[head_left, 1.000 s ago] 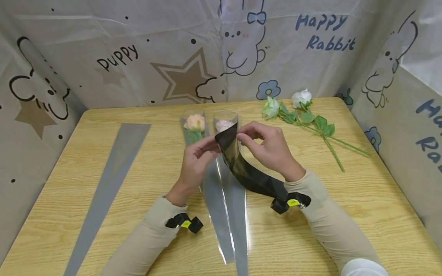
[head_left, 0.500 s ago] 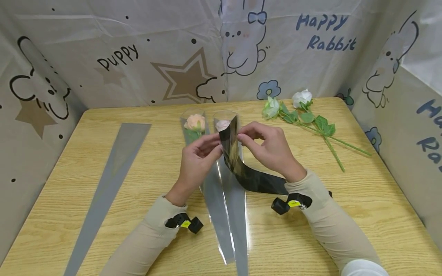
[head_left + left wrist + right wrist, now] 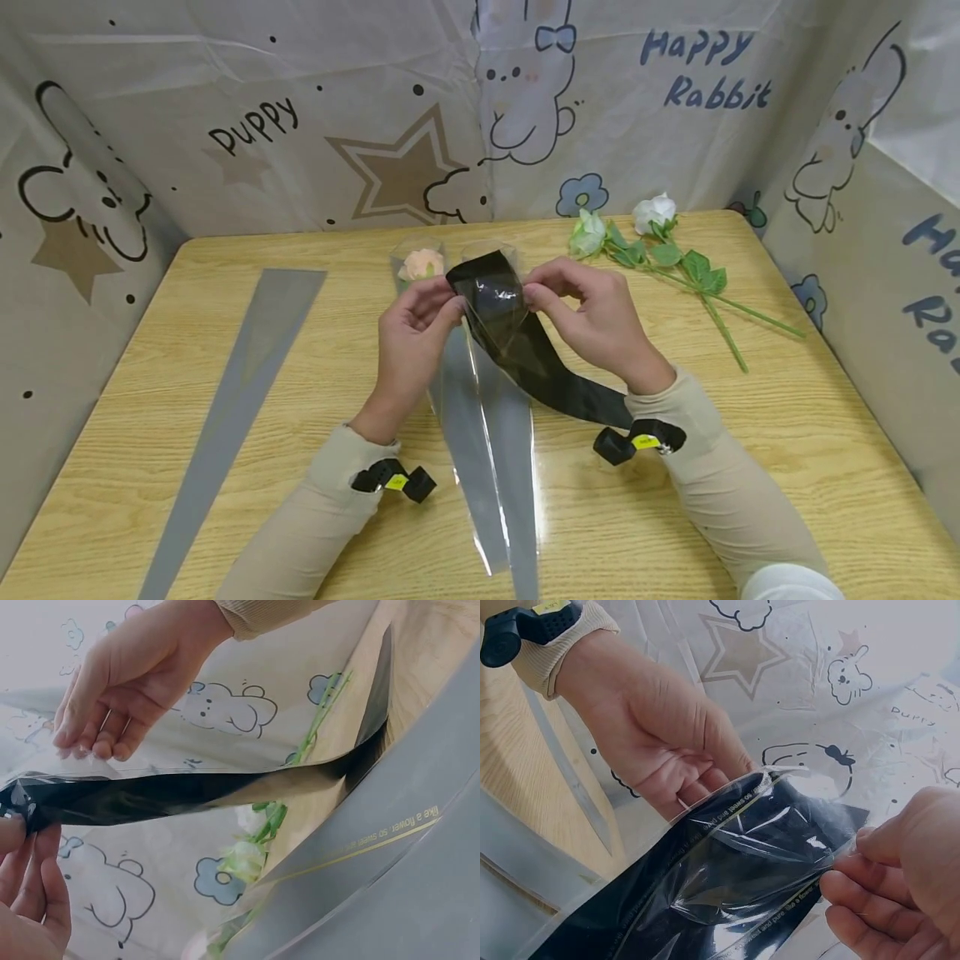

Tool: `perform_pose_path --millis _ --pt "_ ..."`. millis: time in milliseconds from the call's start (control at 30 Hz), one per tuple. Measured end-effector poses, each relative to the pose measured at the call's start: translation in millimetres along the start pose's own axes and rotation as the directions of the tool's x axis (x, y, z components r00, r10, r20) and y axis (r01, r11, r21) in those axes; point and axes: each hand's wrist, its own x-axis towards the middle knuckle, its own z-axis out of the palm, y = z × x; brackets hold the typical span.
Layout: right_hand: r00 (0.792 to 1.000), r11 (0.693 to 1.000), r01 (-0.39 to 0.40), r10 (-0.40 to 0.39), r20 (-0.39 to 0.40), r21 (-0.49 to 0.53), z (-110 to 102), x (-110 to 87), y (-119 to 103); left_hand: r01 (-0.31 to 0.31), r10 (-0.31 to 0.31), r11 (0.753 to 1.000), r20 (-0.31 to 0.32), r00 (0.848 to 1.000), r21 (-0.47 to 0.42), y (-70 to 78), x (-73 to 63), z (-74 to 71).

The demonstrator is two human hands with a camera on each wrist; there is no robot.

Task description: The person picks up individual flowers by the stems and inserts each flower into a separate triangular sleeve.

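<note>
Both hands hold a black flower sleeve [image 3: 551, 367] with a clear front above the middle of the table. My left hand [image 3: 408, 342] pinches one corner of its mouth between thumb and fingers, and my right hand [image 3: 596, 321] pinches the opposite edge. Between them the mouth is spread wide, and the tail curves down towards the right wrist. In the right wrist view, gold lettering runs along the sleeve's borders [image 3: 735, 877]. Beneath lie two grey sleeves side by side. The left one [image 3: 480, 483] holds a peach rose [image 3: 422, 264]; the top of the right one [image 3: 521, 500] is mostly covered.
At the left lies another flat grey sleeve [image 3: 232, 400]. A pale green rose [image 3: 587, 235] and a white rose [image 3: 655, 214], with crossed green stems, lie at the back right of the wooden table [image 3: 337, 533]. Printed cloth walls [image 3: 262, 183] stand around the table.
The black sleeve's mouth narrowed at half a second ago and is now spread much wider. My left hand has moved left and my right hand slightly right. The things on the table stay put.
</note>
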Motion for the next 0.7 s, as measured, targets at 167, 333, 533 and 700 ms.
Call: perform_pose_path --millis 167,333,533,700 --pt "1.0 1.0 0.022 -0.022 -0.004 0.007 -1.3 0.4 -1.4 0.005 -0.005 1.0 -0.023 1.0 0.021 0.5 1.9 -3.3" --pt "1.0 1.0 0.028 -0.027 -0.011 0.012 -1.7 0.5 -1.5 -0.004 0.004 1.0 -0.011 1.0 0.021 1.4 2.0 -4.4" --pt "1.0 1.0 0.021 -0.021 -0.021 -0.015 -0.3 -0.2 0.0 0.01 -0.013 0.998 0.054 0.998 0.055 2.3 0.4 -3.8" --pt "0.999 0.998 0.023 -0.025 -0.032 -0.06 0.1 0.0 1.3 0.016 -0.023 0.995 0.074 0.997 0.094 4.3 -1.0 -4.0"
